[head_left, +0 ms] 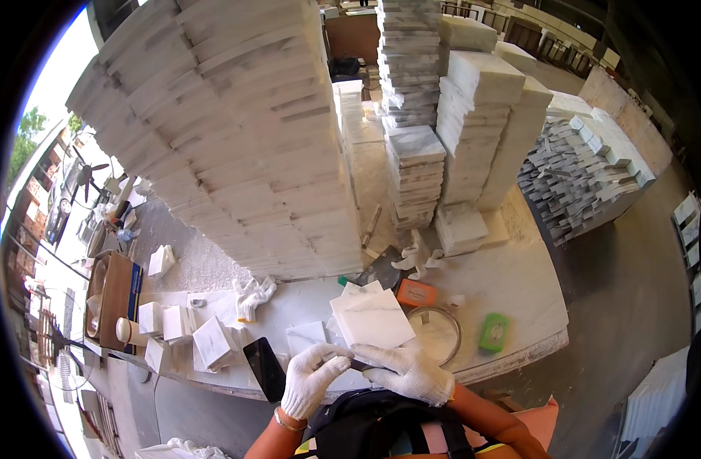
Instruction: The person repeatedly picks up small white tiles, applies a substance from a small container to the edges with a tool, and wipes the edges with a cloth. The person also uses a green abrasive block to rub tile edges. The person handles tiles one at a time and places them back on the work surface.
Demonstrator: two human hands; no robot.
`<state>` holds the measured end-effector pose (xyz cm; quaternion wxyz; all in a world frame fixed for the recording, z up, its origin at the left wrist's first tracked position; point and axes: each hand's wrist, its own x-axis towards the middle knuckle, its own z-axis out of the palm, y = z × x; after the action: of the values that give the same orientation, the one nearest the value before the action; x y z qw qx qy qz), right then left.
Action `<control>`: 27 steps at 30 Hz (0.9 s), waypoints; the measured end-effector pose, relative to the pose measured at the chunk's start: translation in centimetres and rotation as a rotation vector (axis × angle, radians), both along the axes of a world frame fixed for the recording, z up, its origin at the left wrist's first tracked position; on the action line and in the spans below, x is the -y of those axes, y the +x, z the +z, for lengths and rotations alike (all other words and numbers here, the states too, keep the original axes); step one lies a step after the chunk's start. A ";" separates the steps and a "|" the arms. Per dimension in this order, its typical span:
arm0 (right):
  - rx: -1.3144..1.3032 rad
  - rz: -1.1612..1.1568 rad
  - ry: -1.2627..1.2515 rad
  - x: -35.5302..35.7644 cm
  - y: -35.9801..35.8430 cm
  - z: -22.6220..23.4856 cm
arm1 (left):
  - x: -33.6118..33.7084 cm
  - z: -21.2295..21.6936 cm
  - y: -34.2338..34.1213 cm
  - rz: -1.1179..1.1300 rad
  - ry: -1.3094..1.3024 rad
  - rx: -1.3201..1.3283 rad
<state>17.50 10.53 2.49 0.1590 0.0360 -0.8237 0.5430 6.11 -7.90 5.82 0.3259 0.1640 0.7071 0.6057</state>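
Note:
At the table's front edge, close to my body, my two gloved hands meet. My left hand, in a white knit glove, has its fingers curled toward the thumb. My right hand, gloved alike, reaches leftward with its fingers pressed together. Something small and dark shows between the fingertips, too hidden to name. Just beyond them lies a small pile of white marble tiles with grey veins. A black phone lies left of my left hand. Near my right hand are a round ring-shaped thing and an orange box.
A tall wall of stacked marble tiles rises behind. More stacks stand at the back right. A green box lies at right. Loose white gloves, marble blocks and a wooden box are at left.

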 end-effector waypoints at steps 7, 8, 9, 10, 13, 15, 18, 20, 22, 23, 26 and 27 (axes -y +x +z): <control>0.155 -0.071 0.083 0.5 0.5 0.1 | 0.0 -0.1 -3.0 -0.194 -0.089 -0.142; 0.154 -0.088 0.109 0.2 0.9 0.3 | 0.0 0.1 -3.2 -0.199 -0.081 -0.155; 0.103 -0.117 0.083 -0.3 1.2 0.4 | -0.2 0.1 -3.2 -0.135 0.030 -0.125; 0.105 -0.160 0.058 -0.7 1.8 0.3 | -0.5 0.0 -3.2 -0.064 0.140 -0.098; 0.234 -0.273 -0.071 -2.0 3.9 0.7 | 0.5 0.4 -3.4 -0.026 0.084 -0.162; 0.333 -0.393 -0.217 -3.4 5.5 0.2 | 0.3 2.0 -3.0 -0.112 -0.011 -0.366; 0.310 -0.555 -0.474 -4.3 7.1 -0.7 | -0.8 0.6 -2.2 -0.228 -0.135 -0.811; 0.335 -0.550 -0.417 -5.0 7.7 -1.0 | -2.1 -0.9 -1.5 -0.203 -0.166 -1.022; 0.338 -0.522 -0.375 -5.6 7.8 -0.9 | -3.5 -1.5 -0.8 -0.162 -0.234 -1.080; 0.326 -0.503 -0.367 -5.8 7.7 -1.2 | -4.2 -2.0 -0.6 -0.163 -0.256 -1.112; 0.274 -0.452 -0.312 -6.2 7.4 -2.2 | -5.7 -3.5 -0.3 -0.131 -0.282 -1.219; 0.254 -0.438 -0.286 -6.3 7.2 -2.3 | -6.0 -3.6 -0.2 -0.118 -0.278 -1.227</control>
<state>24.68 16.81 0.15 0.1717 -0.2338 -0.7403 0.6065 5.87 -1.88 2.19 -0.0879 0.4765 0.8270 0.2850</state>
